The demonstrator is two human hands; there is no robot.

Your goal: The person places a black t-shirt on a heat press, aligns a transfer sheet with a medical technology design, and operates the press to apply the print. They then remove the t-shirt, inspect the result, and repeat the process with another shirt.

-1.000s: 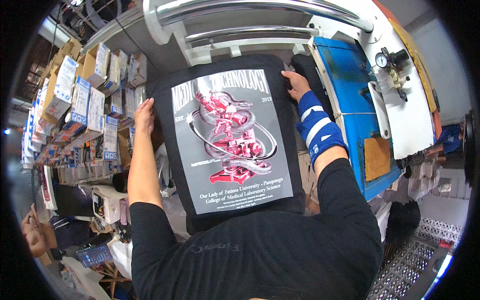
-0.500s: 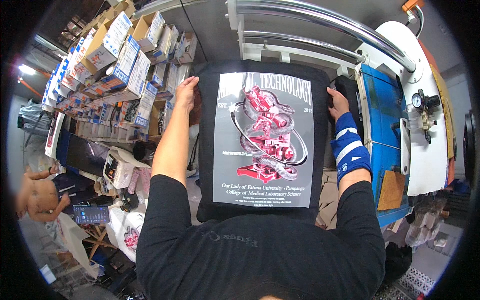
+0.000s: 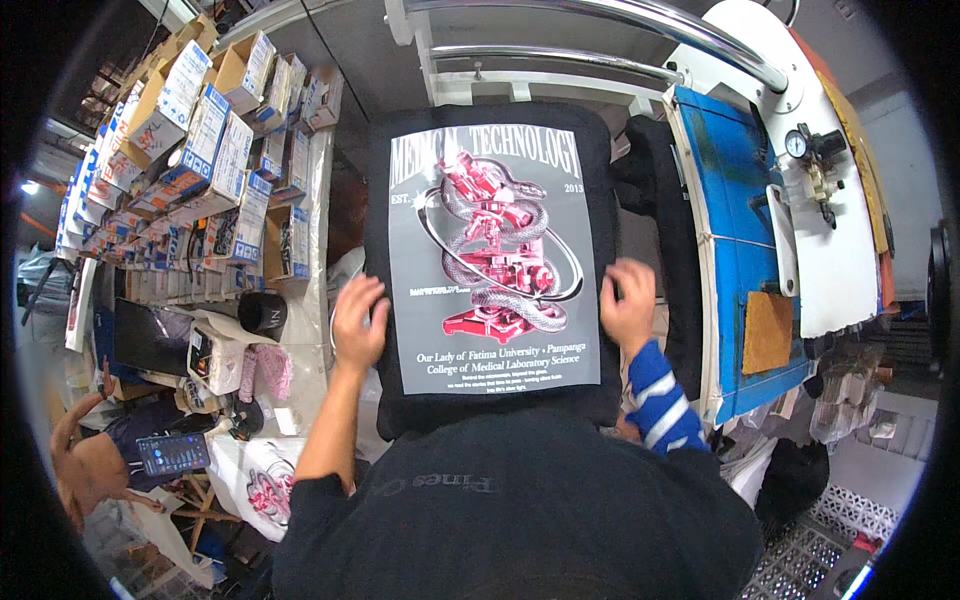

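In the head view, the black printed cloth (image 3: pixel 490 260) lies face up in front of you, in the middle of the frame, its lower edge hidden by your black shirt (image 3: pixel 500 500). Its grey panel carries white lettering and a red microscope wound with a silver snake.

Your left hand (image 3: pixel 360 322) is at the cloth's left edge, left of centre; its fingers are loosely bent, with a gap between thumb and forefinger, gripping nothing you can see. Your right hand (image 3: pixel 628 305) is at the right edge, fingers curved and likewise parted from the thumb. You cannot tell whether either hand touches the fabric. A blue sleeve (image 3: pixel 660 400) with white stripes covers your right forearm.

Right of centre you have a blue panel (image 3: pixel 738 240) with a tan patch (image 3: pixel 768 333), and beyond it, upper right, a round gauge (image 3: pixel 796 145). A chrome bar (image 3: pixel 560 53) crosses the top. Stacked cardboard boxes (image 3: pixel 190 140) fill the upper left; a lit screen (image 3: pixel 172 454) shows lower left.
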